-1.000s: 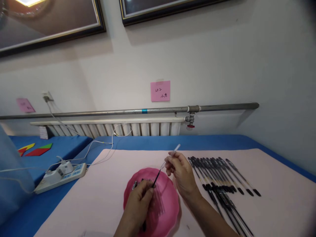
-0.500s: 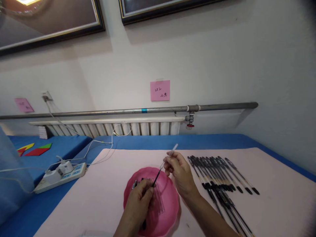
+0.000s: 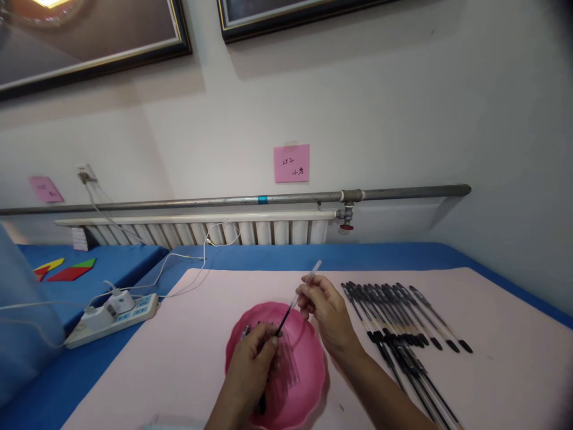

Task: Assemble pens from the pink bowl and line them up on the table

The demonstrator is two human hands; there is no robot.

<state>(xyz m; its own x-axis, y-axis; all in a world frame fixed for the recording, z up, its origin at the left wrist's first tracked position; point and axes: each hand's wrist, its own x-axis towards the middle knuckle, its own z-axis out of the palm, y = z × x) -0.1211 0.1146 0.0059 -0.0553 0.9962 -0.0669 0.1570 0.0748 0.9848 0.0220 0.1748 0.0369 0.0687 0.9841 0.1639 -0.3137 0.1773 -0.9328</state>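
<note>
Over the bowl, my left hand (image 3: 253, 364) pinches a thin black pen refill (image 3: 283, 321) near its lower end. My right hand (image 3: 330, 315) is closed on a clear pen barrel (image 3: 316, 270), which slants up and to the right. The refill's upper end meets the lower end of the barrel; how far it reaches inside I cannot tell. Under my hands stands a pink scalloped bowl (image 3: 308, 370) holding several clear tubes (image 3: 290, 361) and some dark pen parts, partly hidden by my left hand.
To the right lie a row of capped pens (image 3: 385, 304) and a pile of dark pens (image 3: 414, 373) on the pink sheet (image 3: 179, 340). A power strip (image 3: 111, 319) with white plugs and cables sits at left. Behind the table are a radiator (image 3: 264, 232) and a pipe (image 3: 403, 193).
The view has shifted very slightly. Both hands keep almost the same pose, with the refill and barrel still lined up end to end.
</note>
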